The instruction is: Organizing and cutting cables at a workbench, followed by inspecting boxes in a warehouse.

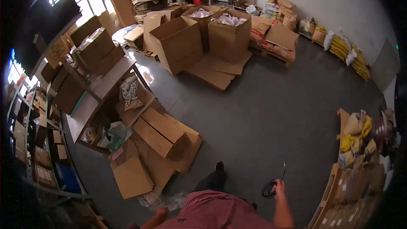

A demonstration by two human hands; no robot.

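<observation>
My right hand (279, 188) is closed around a coiled black cable (269, 190), held out over the floor to the right of my body. One end of that cable sticks up past the fingers, with a pale tip. My left hand (161, 213) is low at the lower edge, beside crumpled clear plastic (174, 202). Its fingers are too small and dim to make out, and whether it touches the plastic is unclear. My dark shoe (219, 166) shows ahead of my reddish shirt.
Flattened cardboard and an open carton (159, 131) lie on the floor to the left, by a workbench (108, 78). Large cartons (229, 34) stand ahead. Loaded pallets with sacks (277, 38) line the far wall. Another stacked pallet (333, 186) is at the right; shelving (42, 144) at far left.
</observation>
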